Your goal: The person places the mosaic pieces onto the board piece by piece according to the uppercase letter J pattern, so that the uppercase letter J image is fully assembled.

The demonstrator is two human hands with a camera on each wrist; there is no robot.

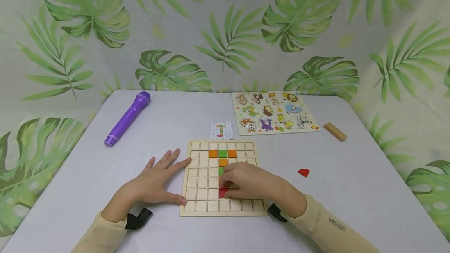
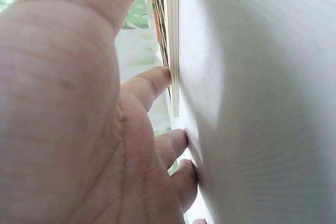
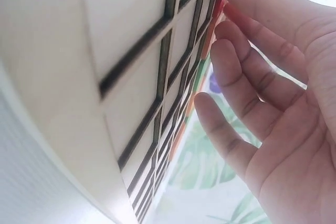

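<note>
A wooden grid board [image 1: 201,205] lies flat on the table, holding orange and green square tiles [image 1: 222,154] in a T-like pattern. My right hand [image 1: 247,180] is over its lower middle. Thumb and index finger pinch a red quarter-circle piece [image 1: 223,193] at a grid cell; in the right wrist view the red piece [image 3: 219,4] shows partly between the fingertips. With fingers spread, my left hand [image 1: 154,180] rests at the board's left side, thumb and index fingertip touching its edge [image 2: 174,51]. Part of the tile column is hidden behind the right hand.
Behind the board lies a small pattern card [image 1: 227,131]. An animal puzzle board [image 1: 256,114] is at the back right, near a wooden block [image 1: 335,132]. Another red quarter-circle piece [image 1: 304,172] lies to the right. A purple microphone [image 1: 128,119] is at the left.
</note>
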